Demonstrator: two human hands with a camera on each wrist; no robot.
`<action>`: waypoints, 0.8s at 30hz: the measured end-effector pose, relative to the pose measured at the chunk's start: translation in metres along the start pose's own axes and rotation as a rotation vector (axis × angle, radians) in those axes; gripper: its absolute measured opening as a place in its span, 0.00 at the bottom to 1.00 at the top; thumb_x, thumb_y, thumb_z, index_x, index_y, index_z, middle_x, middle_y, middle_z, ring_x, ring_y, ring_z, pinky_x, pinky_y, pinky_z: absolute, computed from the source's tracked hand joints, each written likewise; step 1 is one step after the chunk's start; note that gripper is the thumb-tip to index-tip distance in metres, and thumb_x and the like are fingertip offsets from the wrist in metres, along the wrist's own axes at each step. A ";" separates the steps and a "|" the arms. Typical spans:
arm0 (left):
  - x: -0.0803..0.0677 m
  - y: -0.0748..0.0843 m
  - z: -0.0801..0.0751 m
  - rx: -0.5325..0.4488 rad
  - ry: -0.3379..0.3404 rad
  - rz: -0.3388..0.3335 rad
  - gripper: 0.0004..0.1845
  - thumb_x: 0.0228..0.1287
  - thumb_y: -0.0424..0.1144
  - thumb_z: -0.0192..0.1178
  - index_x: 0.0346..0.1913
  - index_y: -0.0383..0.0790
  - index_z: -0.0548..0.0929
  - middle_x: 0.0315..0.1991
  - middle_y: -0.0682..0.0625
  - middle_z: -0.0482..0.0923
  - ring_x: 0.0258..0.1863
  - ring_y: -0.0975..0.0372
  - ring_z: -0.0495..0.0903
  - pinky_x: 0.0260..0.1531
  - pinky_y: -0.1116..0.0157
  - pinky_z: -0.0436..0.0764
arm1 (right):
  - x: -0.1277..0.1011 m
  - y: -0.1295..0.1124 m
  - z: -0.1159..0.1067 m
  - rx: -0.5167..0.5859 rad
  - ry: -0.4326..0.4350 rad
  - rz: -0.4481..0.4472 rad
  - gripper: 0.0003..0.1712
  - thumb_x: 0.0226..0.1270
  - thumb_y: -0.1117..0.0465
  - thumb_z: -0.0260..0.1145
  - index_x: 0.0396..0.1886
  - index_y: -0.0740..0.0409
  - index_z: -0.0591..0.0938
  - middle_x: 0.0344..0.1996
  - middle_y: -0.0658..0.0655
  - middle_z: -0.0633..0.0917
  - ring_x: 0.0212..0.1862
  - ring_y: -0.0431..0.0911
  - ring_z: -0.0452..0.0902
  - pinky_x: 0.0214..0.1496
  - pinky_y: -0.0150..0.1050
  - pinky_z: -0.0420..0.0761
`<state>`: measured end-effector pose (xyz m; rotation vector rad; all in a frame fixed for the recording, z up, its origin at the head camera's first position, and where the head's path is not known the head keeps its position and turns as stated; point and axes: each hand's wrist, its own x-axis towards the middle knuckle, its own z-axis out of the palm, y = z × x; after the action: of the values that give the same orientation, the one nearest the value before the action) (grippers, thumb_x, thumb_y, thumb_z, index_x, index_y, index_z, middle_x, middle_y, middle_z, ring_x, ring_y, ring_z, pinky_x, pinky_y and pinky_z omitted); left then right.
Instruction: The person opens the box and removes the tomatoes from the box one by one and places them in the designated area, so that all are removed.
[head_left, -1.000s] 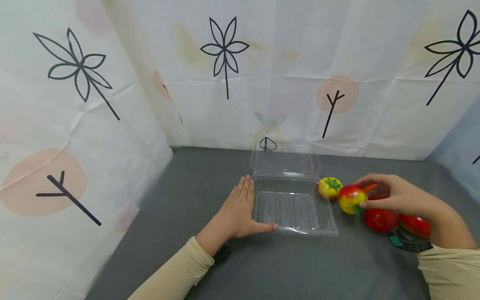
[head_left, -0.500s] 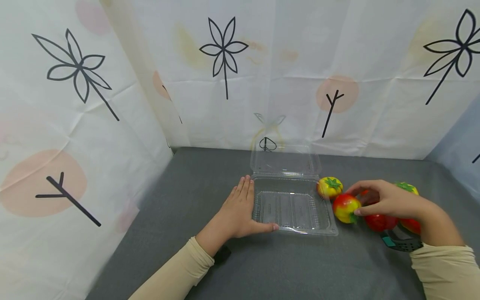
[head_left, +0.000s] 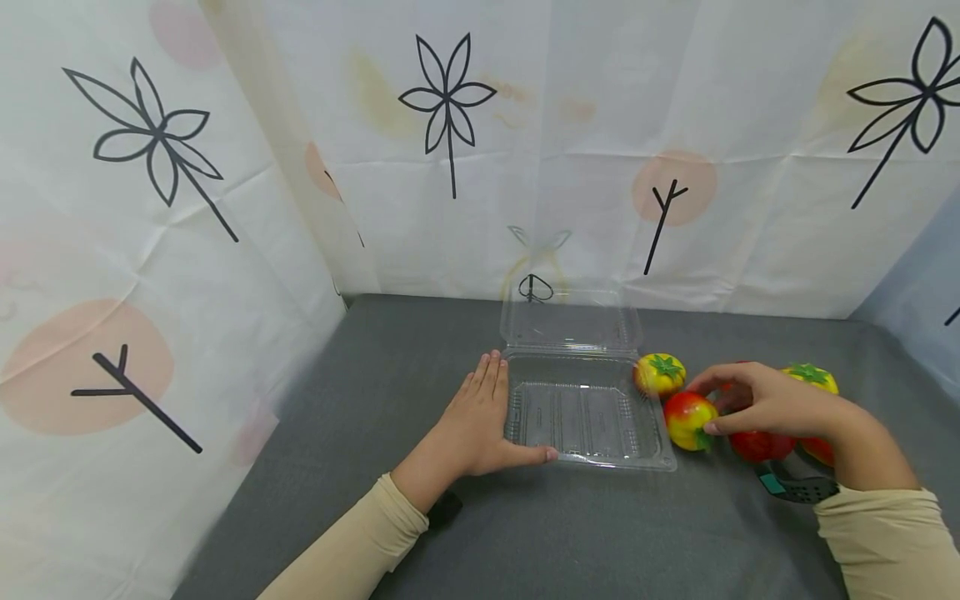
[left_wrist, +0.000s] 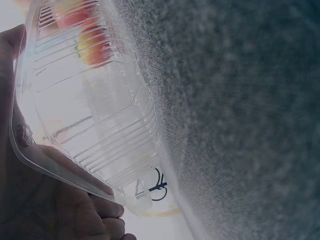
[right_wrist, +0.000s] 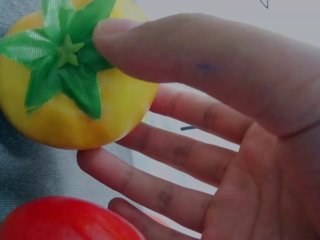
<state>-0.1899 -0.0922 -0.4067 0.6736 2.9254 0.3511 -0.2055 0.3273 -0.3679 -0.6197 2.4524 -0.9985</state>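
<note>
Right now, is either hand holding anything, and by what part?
The right hand pinches the red-and-yellow tomato by its sides. The left hand only presses flat against the clear box's left edge.

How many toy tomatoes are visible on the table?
5. One beside the clear box at; one in the right hand at; three by that hand. Others may be hidden.

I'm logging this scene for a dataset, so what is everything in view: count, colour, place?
clamshell box: 1, clear, lid open, mid-table
held tomato: 1, red-yellow, right of box
yellow tomatoes: 2, green tops, behind the held one and behind the right hand
red tomatoes: 2, under right hand
table: 1, grey
curtain: white, leaf print, behind and left
left hand: flat against box's left edge
right hand: pinches held tomato
</note>
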 end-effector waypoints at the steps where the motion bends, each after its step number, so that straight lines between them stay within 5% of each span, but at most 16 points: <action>1: 0.000 0.000 0.000 -0.001 0.000 0.000 0.76 0.53 0.90 0.52 0.86 0.33 0.42 0.88 0.38 0.34 0.88 0.50 0.33 0.86 0.47 0.48 | 0.000 0.000 0.000 -0.001 -0.001 -0.001 0.28 0.71 0.60 0.74 0.66 0.67 0.78 0.60 0.65 0.84 0.49 0.35 0.86 0.47 0.32 0.87; 24: 0.001 -0.001 0.001 0.000 -0.010 -0.009 0.77 0.53 0.90 0.51 0.86 0.33 0.40 0.88 0.40 0.31 0.88 0.51 0.32 0.86 0.47 0.46 | -0.002 0.001 -0.003 -0.041 0.061 -0.018 0.25 0.73 0.61 0.73 0.65 0.66 0.79 0.60 0.69 0.84 0.51 0.35 0.86 0.47 0.31 0.86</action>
<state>-0.1908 -0.0921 -0.4080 0.6598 2.9178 0.3450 -0.2054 0.3301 -0.3662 -0.6348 2.5306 -0.9899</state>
